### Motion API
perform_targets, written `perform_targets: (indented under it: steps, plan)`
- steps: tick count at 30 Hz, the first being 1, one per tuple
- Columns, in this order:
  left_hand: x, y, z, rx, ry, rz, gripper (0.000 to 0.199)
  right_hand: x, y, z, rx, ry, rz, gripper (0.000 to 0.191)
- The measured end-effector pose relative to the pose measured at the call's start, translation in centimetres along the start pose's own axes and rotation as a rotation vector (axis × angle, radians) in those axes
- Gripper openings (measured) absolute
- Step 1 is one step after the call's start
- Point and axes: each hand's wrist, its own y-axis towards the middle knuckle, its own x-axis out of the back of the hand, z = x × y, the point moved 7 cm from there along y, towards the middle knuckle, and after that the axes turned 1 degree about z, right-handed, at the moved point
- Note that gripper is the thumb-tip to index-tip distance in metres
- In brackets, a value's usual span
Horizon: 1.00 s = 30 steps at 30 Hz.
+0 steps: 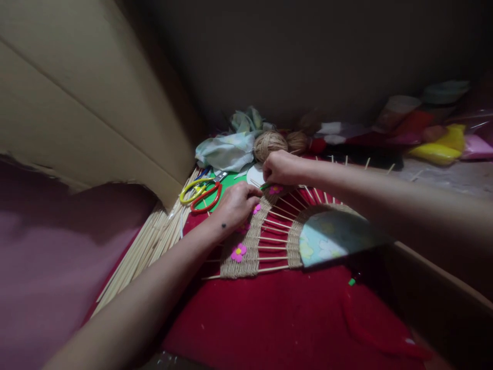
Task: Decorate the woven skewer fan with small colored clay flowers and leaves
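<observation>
A half-round woven fan [252, 239] of twine and thin sticks lies on the red cloth, with pink felt-like flowers [239, 252] along its twine band. Pale floral fabric [323, 239] covers its inner part. My left hand [238, 204] rests over the outer band, thumb and fingers pinched at a small green piece [265, 186]. Just above it, my right hand [279, 168] is closed with its fingertips pointing down to the same spot beside a flower. What the right fingers hold is hidden.
Scissors [206, 194] with yellow and red handles lie on a green sheet [231, 180]. Loose sticks [148, 241] are at left beside a cardboard panel [96, 92]. Behind are crumpled fabric [227, 150], a twine ball [270, 145] and yellow material [441, 146]. A red glue gun-like shape is blurred at lower right.
</observation>
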Motion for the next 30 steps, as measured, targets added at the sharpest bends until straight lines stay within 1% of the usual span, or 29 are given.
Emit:
perform_targets:
  steps: [4,10,18,24,30]
  plan:
    - [0.14,-0.10,-0.10,-0.010,-0.014,-0.006,0.019,-0.14,0.09,-0.17,0.009,-0.041,0.014,0.013]
    - [0.34,0.01,0.08,-0.008,-0.035,-0.041,0.015,0.31,-0.12,-0.52,0.004,-0.047,0.028,0.016]
    - [0.10,0.24,0.30,0.013,-0.049,-0.048,0.018,-0.20,-0.23,0.13,0.015,-0.095,0.067,0.014]
    - [-0.16,0.38,0.51,0.013,-0.036,-0.030,0.019,-0.43,-0.13,0.41,-0.023,-0.128,0.094,0.013]
    - [-0.04,0.30,0.15,-0.001,-0.010,-0.028,0.021,-0.03,-0.18,0.43,-0.078,-0.076,0.109,0.012]
